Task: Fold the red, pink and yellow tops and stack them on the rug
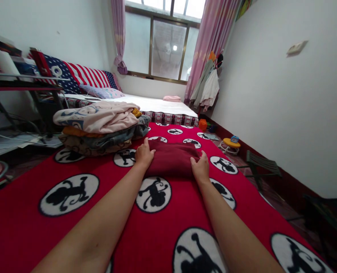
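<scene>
A folded maroon cloth point(172, 161), perhaps a garment, lies flat on the red blanket point(106, 235) printed with white ovals and black figures. At its left edge is my left hand point(145, 153), fingers closed around the side of the fabric. My right hand point(200, 167) holds the opposite edge in the same manner, with the thumb on top. Some fingertips of both hands are hidden by the cloth or the hands themselves. To the left of my left hand sits a pile of clothes point(100, 127), with a pale pink piece on top.
Beyond the blanket stands a bed with a white sheet point(148, 102) and a folded pink cloth point(172, 98). A cluttered desk point(23, 83) is at the left. Along the right wall are a yellow stool point(231, 143) and a folding stool point(262, 165). Clothes point(210, 89) hang by the curtain.
</scene>
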### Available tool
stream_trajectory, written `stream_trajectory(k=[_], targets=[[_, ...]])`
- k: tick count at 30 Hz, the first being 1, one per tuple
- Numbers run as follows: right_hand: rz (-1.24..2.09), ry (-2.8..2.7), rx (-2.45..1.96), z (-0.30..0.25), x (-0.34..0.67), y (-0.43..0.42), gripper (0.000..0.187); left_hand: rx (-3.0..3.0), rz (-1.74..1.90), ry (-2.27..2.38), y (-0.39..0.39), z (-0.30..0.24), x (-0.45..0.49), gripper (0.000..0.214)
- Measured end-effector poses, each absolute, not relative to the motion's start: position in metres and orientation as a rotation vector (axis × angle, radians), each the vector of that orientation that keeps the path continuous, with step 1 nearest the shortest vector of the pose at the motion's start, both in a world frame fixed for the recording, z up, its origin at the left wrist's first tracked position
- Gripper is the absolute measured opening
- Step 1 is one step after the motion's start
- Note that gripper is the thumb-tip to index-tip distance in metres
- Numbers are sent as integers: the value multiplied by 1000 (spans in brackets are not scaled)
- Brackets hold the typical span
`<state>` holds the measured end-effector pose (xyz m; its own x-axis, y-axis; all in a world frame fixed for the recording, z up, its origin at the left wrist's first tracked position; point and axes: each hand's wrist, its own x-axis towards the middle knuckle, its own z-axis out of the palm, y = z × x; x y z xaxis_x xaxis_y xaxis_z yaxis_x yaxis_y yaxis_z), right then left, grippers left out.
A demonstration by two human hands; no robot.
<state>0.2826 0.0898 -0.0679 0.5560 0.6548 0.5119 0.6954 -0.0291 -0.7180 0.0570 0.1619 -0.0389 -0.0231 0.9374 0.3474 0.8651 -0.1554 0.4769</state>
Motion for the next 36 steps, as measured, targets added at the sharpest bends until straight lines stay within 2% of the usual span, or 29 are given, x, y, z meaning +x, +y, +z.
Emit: stream_trajectory(k=[4, 7, 11, 15, 18, 23, 26, 28, 30, 32, 34, 36], targets=[[178, -927, -1743, -60, 290, 93, 70, 1902, 1148, 1841, 170, -41, 60, 76], [534, -745, -1553, -51, 292, 91, 52, 1738, 1234, 1691, 175, -41, 64, 75], [1006, -589, -1230, -39, 290, 81, 25, 1507, 1270, 1346, 174, -34, 69, 46], [1187, -543, -1159, -32, 291, 72, 22, 1379, 1165, 1172, 164, -22, 73, 21], [1046, -611, -1150, -26, 290, 70, 25, 1363, 1213, 1106, 159, -8, 76, 18], [323, -808, -835, -4, 288, 71, 35, 1430, 1708, 583, 154, 30, 79, 35], [69, -959, -811, -2, 300, 67, 30, 1555, 1827, 383, 148, 49, 69, 33], [137, -1088, -902, -12, 316, 63, 27, 1701, 1613, 360, 144, 51, 54, 23], [295, -1153, -1046, -28, 334, 59, 25, 1863, 1198, 424, 144, 45, 36, 10], [348, -1015, -1153, -43, 350, 58, 20, 1952, 863, 599, 148, 34, 20, 11], [283, -755, -1173, -52, 359, 60, 16, 1965, 779, 776, 155, 23, 12, 17], [248, -605, -1157, -55, 360, 64, 16, 1951, 874, 869, 160, 15, 15, 18]])
